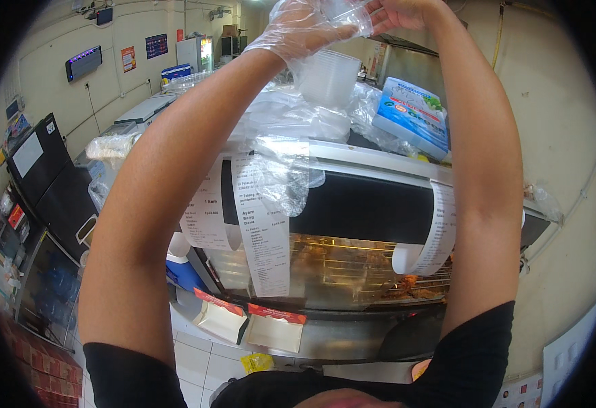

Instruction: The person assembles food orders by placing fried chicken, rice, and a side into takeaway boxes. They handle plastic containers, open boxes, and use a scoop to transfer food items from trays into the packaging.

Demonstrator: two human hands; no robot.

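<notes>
Both my arms reach up to the top edge of the view. My left hand (301,27), in a thin see-through plastic glove, is closed on a transparent plastic container (350,15). From the other side the fingers of my bare right hand (400,12) grip the container's rim. The upper edge of the view cuts off part of both hands. Just below them stands a stack of nested transparent plastic containers (329,78), among crumpled clear plastic bags (281,112). A blue and white box (412,117) lies to the right of the stack.
Under the hands is a glass-fronted display warmer (352,265) with browned food on racks. Paper receipts (264,231) hang down its front, one curling (434,234) at the right. Two open paper boxes (275,331) sit at its base. A black refrigerator (43,177) stands left.
</notes>
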